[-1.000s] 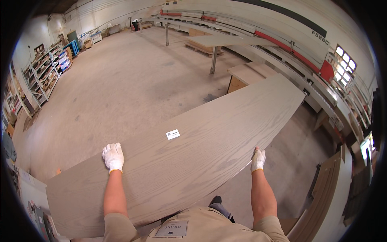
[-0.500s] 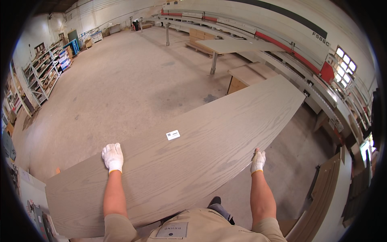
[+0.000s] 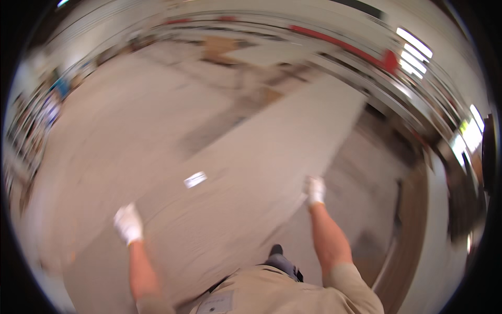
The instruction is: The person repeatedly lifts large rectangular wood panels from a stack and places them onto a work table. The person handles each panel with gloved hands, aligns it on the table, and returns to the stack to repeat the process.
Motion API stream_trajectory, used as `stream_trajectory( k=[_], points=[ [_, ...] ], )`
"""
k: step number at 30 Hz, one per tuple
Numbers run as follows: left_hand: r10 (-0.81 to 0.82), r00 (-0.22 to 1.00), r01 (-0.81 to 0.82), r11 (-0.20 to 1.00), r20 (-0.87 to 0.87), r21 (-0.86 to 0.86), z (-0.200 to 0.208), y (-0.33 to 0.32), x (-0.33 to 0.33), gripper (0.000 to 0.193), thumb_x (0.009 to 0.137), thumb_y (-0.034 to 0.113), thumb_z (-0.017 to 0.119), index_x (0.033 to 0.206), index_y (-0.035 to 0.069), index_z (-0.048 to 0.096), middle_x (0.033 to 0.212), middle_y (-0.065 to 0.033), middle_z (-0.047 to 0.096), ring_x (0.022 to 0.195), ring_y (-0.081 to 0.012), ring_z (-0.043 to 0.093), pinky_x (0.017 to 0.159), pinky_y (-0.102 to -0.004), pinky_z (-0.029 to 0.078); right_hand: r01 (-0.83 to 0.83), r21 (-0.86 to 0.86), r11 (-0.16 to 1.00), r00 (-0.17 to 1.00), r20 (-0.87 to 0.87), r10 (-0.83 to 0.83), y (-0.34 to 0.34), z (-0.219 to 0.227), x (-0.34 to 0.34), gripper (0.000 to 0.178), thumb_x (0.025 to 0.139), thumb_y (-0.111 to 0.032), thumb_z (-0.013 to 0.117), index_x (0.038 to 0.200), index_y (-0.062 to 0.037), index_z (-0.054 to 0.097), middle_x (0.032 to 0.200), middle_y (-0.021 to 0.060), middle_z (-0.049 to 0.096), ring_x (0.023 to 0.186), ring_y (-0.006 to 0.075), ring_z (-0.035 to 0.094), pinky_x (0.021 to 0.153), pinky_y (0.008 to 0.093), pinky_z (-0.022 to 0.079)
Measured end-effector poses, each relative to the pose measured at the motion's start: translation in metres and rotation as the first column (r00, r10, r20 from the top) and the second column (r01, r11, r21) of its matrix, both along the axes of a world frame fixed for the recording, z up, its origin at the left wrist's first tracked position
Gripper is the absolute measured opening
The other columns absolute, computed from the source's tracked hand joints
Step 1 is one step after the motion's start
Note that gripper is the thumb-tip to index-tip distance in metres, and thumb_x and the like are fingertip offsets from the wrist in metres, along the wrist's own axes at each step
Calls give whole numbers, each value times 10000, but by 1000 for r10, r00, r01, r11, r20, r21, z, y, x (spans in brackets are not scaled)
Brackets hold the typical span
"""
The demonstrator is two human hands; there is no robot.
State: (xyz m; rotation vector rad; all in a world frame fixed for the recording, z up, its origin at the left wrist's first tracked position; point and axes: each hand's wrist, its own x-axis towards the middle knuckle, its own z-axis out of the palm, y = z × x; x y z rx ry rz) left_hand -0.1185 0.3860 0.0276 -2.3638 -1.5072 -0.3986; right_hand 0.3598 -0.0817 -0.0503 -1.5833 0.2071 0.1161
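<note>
A long grey-brown wood-grain panel stretches diagonally from in front of my body toward the far right. My left hand, in a white work glove, is closed over the panel's far left edge. On the opposite, right-hand edge, my gloved right hand grips the board, its fingers partly hidden and smeared by motion. A small white label lies on the panel's top face, ahead of my left hand. Blur softens the wood grain and outlines.
Along the back and right runs a long machine with a red strip. Another pale panel rests beside it. Stacked boards stand close on my right, and cluttered racks line the left wall.
The view has turned, and the whole scene is now blurred. In the picture, both hands and the panel sit further left; both hands keep their hold on its edges.
</note>
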Motion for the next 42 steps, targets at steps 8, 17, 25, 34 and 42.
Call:
stream_trajectory(
  k=[8,17,25,34,42],
  points=[
    [-91,923,259,865,-373,429,-44,28,-20,278,1037,195,467,917,186,717,814,-30,701,701,-213,691,539,-399,532,-86,-396,914,992,-120,41,-10,40,-9,840,966,-504,567,1585,14,335,1637,250,348,1497,389,376,1232,403,317],
    [-124,948,223,916,-293,333,-59,53,-13,213,998,219,518,954,123,703,891,-83,690,799,-252,686,647,-431,546,4,-389,921,1000,2,-3,-14,15,-10,843,1003,-513,531,1595,36,287,1666,228,308,1526,366,338,1233,385,305],
    [-239,946,310,862,-218,402,-58,3,79,236,1013,217,509,1014,95,710,968,-100,699,891,-268,689,742,-431,561,-242,-242,940,970,-81,229,-58,56,-21,689,1029,-400,543,1581,-31,360,1583,220,455,1468,380,434,1200,404,360],
    [-342,569,728,633,748,-265,-28,-170,354,361,1080,269,506,1260,1,667,1235,-160,687,1169,-289,632,1018,-390,495,-322,-62,945,933,-190,306,-115,17,33,525,1043,-271,546,1504,-30,474,1391,155,628,1298,249,588,1104,342,450],
    [202,369,922,41,907,-385,9,-282,500,350,1069,368,557,1307,121,632,1190,-28,663,1065,-169,635,872,-351,512,57,413,909,917,-381,116,-167,15,86,388,1053,-218,531,1408,-63,526,1370,107,609,1207,258,641,969,375,551]
  ],
)
